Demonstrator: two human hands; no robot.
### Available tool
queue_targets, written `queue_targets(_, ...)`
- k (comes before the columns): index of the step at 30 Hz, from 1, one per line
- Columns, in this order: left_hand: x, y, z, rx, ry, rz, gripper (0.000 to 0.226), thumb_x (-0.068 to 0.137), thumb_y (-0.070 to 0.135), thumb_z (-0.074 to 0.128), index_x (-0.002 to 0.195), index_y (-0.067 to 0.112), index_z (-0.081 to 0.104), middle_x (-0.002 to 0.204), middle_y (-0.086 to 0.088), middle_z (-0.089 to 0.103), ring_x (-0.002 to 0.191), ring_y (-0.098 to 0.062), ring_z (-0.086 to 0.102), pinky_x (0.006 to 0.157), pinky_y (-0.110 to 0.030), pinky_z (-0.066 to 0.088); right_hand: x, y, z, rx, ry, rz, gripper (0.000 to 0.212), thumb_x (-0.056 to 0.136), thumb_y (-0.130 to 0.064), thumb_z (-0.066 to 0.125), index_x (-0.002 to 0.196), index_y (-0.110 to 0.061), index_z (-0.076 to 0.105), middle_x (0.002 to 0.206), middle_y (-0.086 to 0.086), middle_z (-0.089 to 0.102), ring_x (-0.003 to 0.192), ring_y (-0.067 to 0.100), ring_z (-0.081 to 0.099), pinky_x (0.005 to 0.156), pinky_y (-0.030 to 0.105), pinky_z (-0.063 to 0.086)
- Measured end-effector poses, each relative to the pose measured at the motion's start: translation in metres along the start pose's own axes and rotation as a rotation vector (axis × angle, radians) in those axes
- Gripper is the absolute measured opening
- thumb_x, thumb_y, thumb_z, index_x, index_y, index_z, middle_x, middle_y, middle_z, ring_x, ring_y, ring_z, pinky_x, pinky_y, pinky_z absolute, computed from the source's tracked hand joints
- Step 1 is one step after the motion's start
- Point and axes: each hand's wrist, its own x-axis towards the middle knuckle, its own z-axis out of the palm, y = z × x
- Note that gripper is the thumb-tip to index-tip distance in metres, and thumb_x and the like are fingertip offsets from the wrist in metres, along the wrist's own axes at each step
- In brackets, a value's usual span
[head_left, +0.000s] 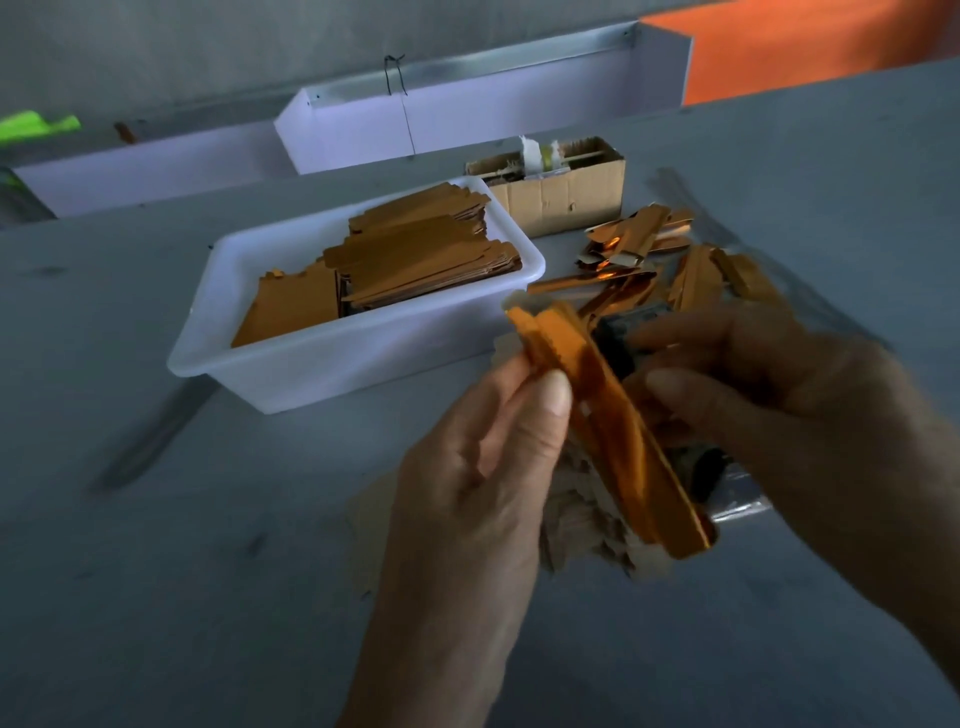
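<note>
A long, shiny orange-gold card sleeve (613, 426) is held tilted above the grey table, its upper end pointing toward the white tub. My left hand (483, 478) pinches its upper part between thumb and fingers. My right hand (789, 415) grips it from the right side, fingers curled round its middle. A white plastic tub (270, 374) beyond my left hand holds stacks of flat orange-gold card blanks (415, 260). A loose pile of folded gold sleeves (665, 249) lies on the table to the right of the tub.
An open brown cardboard box (566, 202) stands behind the tub. Pale paper scraps (582, 525) lie under my hands, with clear plastic wrap (737, 499) at the right. White trays (467, 119) line the back edge. A dark flat strip (156, 431) lies at the left.
</note>
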Motion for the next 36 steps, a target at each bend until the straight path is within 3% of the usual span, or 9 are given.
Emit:
queue_targets(2, -0.001, -0.013, -0.003, -0.036, 0.095, -0.055, 0.033, 0.089, 0.035, 0.060, 0.120, 0.025, 0.067, 0.112, 0.009, 0.072, 0.110, -0.007, 0.065, 0.097, -0.031, 0.050, 0.010, 0.001, -0.001, 0.002, 0.033, 0.030, 0.015, 0.083, -0.024, 0.061, 0.093, -0.035, 0.065, 0.079, -0.013, 0.072, 0.071, 0.002, 0.069, 0.068, 0.021, 0.058)
queue_targets(6, -0.003, -0.033, 0.000, -0.225, 0.104, -0.260, 0.019, 0.088, 0.017, 0.059, 0.096, 0.019, 0.077, 0.095, -0.005, 0.074, 0.089, -0.017, 0.069, 0.083, -0.028, 0.055, 0.002, -0.001, 0.024, -0.383, -0.188, 0.051, 0.031, 0.074, -0.050, 0.049, 0.101, -0.037, 0.054, 0.087, -0.017, 0.066, 0.080, -0.011, 0.060, 0.070, 0.004, 0.047)
queue_targets(8, -0.003, -0.039, 0.002, -0.282, 0.107, -0.296, 0.019, 0.080, 0.014, 0.063, 0.093, 0.016, 0.076, 0.093, -0.009, 0.074, 0.082, -0.020, 0.069, 0.075, -0.027, 0.056, -0.010, 0.000, 0.043, -0.475, -0.262, 0.015, 0.035, 0.081, -0.046, 0.047, 0.111, -0.031, 0.054, 0.100, -0.014, 0.063, 0.086, 0.000, 0.063, 0.075, 0.015, 0.053)
queue_targets(12, 0.001, -0.043, -0.002, -0.425, 0.201, -0.383, 0.035, 0.073, 0.002, 0.062, 0.107, 0.008, 0.069, 0.094, -0.011, 0.076, 0.077, -0.015, 0.072, 0.063, -0.020, 0.056, -0.022, 0.012, 0.054, -0.496, -0.173, -0.084, 0.045, 0.082, -0.012, 0.068, 0.126, -0.018, 0.057, 0.124, -0.007, 0.059, 0.108, 0.013, 0.059, 0.088, 0.024, 0.050)
queue_targets(16, 0.005, -0.035, -0.004, -0.507, 0.124, -0.377, 0.036, 0.073, 0.007, 0.064, 0.109, 0.005, 0.070, 0.101, -0.014, 0.074, 0.082, -0.016, 0.072, 0.066, -0.020, 0.056, -0.022, 0.014, 0.060, -0.483, -0.027, -0.165, 0.050, 0.077, 0.001, 0.071, 0.125, -0.010, 0.061, 0.126, 0.004, 0.061, 0.106, 0.022, 0.064, 0.085, 0.031, 0.054)
queue_targets(19, 0.006, -0.028, -0.003, -0.544, 0.030, -0.359, 0.026, 0.076, 0.013, 0.069, 0.100, 0.011, 0.076, 0.096, -0.009, 0.075, 0.080, -0.014, 0.071, 0.066, -0.021, 0.056, -0.020, 0.010, 0.060, -0.482, 0.048, -0.223, 0.053, 0.079, 0.002, 0.069, 0.129, -0.012, 0.057, 0.125, 0.004, 0.063, 0.104, 0.019, 0.065, 0.084, 0.016, 0.046)
queue_targets(27, 0.006, -0.020, -0.001, -0.516, 0.092, -0.366, 0.022, 0.074, 0.008, 0.061, 0.085, 0.012, 0.079, 0.085, -0.010, 0.075, 0.071, -0.014, 0.070, 0.062, -0.021, 0.056, -0.027, 0.004, 0.054, -0.339, 0.046, -0.248, 0.037, 0.086, -0.024, 0.050, 0.123, -0.022, 0.058, 0.133, -0.001, 0.056, 0.116, 0.000, 0.051, 0.101, 0.017, 0.041)
queue_targets(32, 0.008, -0.015, -0.006, -0.439, 0.143, -0.357, 0.021, 0.071, 0.012, 0.062, 0.083, 0.010, 0.079, 0.086, -0.012, 0.076, 0.074, -0.017, 0.073, 0.064, -0.022, 0.057, -0.023, 0.014, 0.015, -0.354, 0.131, -0.030, 0.040, 0.074, -0.052, 0.060, 0.112, -0.052, 0.049, 0.107, -0.025, 0.060, 0.096, 0.001, 0.060, 0.081, 0.036, 0.054)
queue_targets(36, 0.009, -0.011, -0.003, -0.447, 0.087, -0.330, 0.020, 0.075, 0.011, 0.062, 0.087, 0.011, 0.079, 0.088, -0.012, 0.076, 0.076, -0.016, 0.073, 0.064, -0.021, 0.057, -0.022, 0.007, 0.010, 0.038, -0.134, 0.261, 0.046, 0.052, -0.062, 0.064, 0.094, -0.045, 0.066, 0.084, -0.020, 0.073, 0.075, 0.006, 0.071, 0.072, 0.038, 0.057)
